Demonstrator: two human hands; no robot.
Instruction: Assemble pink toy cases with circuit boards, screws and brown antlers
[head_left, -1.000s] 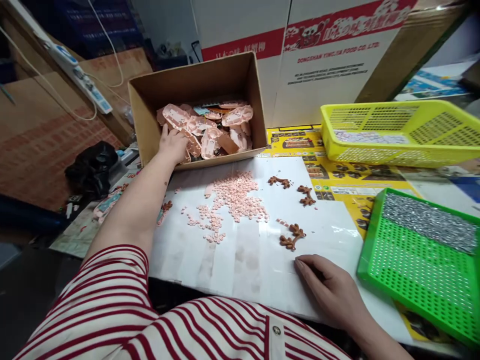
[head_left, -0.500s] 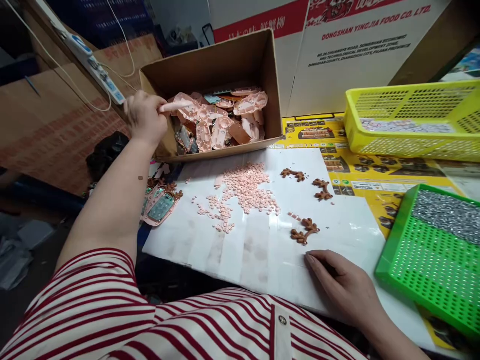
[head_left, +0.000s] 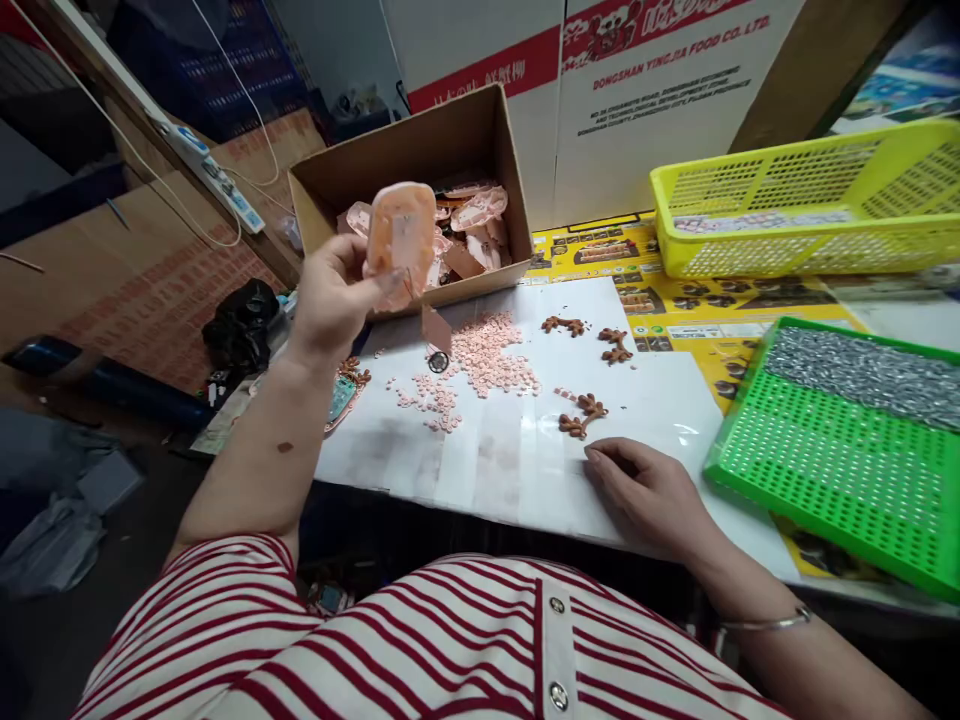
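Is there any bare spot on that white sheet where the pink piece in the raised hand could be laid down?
Yes: the near strip of the white sheet, between the pile of small pink rings and the table's front edge, left of the right hand. Another bare patch lies between the brown pieces and the green tray. The cardboard box is crowded with pink shells.

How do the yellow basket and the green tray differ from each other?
The yellow basket has tall mesh walls, while the green tray is shallow with a low rim. The yellow basket sits at the far side of the table; the green tray lies nearer, right of the right hand. The green tray holds silvery bits at its far end; the basket's contents are unclear. Both are perforated plastic.
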